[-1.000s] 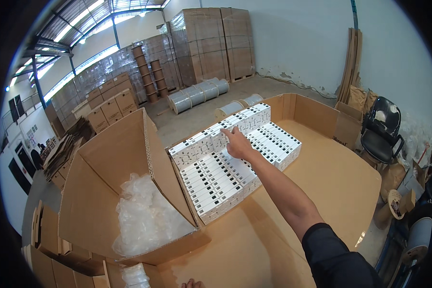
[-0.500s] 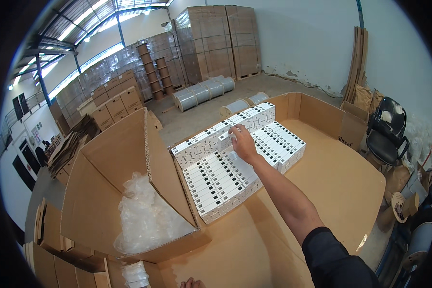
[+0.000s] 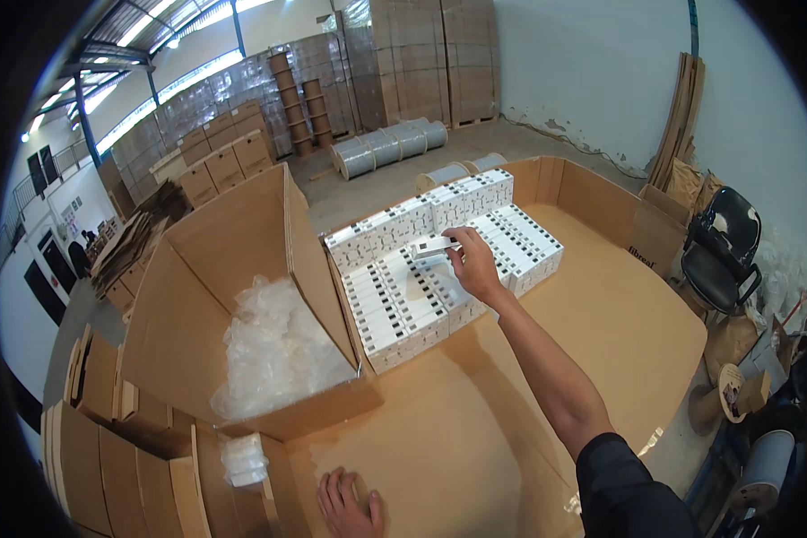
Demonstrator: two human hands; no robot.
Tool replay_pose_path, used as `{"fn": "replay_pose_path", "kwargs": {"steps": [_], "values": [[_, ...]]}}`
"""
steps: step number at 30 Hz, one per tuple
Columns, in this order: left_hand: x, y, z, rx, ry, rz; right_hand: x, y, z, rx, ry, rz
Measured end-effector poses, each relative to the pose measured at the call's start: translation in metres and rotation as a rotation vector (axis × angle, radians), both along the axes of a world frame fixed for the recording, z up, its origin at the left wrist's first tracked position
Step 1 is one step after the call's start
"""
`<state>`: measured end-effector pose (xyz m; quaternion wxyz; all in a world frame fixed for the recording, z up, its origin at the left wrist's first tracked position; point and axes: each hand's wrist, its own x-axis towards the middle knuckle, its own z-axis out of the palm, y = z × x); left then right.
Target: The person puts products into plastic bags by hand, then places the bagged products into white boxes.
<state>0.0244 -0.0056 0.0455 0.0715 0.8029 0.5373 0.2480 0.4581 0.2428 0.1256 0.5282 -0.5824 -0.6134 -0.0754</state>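
With right hand [image 3: 473, 267] pinches the right end of one white box [image 3: 430, 248] between thumb and fingers, holding it above the lower layer of boxes [image 3: 381, 305], near side of the upper row [image 3: 381, 235]. Rests left hand [image 3: 350, 507], empty and fingers loosely spread, on brown cardboard [image 3: 511, 430] at the near edge. Now keeps the box clear of the upper row, so handles it singly; unlike half a second ago, shows most of the left hand, not just fingertips.
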Motion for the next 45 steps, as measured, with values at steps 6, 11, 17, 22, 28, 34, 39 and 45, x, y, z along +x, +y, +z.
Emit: {"fn": "replay_pose_path", "kwargs": {"steps": [6, 11, 17, 22, 28, 34, 39, 45], "values": [[0.008, 0.035, -0.003, 0.04, -0.091, -0.007, -0.048, -0.093, 0.0, 0.057, 0.22, 0.041], [0.004, 0.045, -0.004, 0.052, -0.12, -0.062, -0.103, -0.165, -0.007, 0.009, 0.261, 0.048], [0.001, 0.049, -0.001, 0.022, -0.213, -0.101, -0.17, -0.207, -0.043, -0.082, 0.441, 0.05], [-0.006, 0.055, -0.003, -0.103, -0.481, -0.002, -0.229, -0.219, -0.071, -0.157, 0.512, 0.098], [-0.024, 0.06, 0.0, -0.461, -0.965, 0.013, -0.27, -0.222, -0.069, -0.138, 0.413, 0.294], [-0.032, 0.066, -0.011, -0.432, -1.173, -0.078, -0.285, -0.226, -0.061, -0.176, 0.346, 0.489], [-0.032, 0.065, -0.009, -0.503, -1.261, -0.064, -0.278, -0.22, -0.078, -0.256, 0.469, 0.511], [-0.027, 0.061, -0.01, -0.469, -1.208, -0.065, -0.268, -0.215, -0.09, -0.459, 0.547, 0.49]]}}
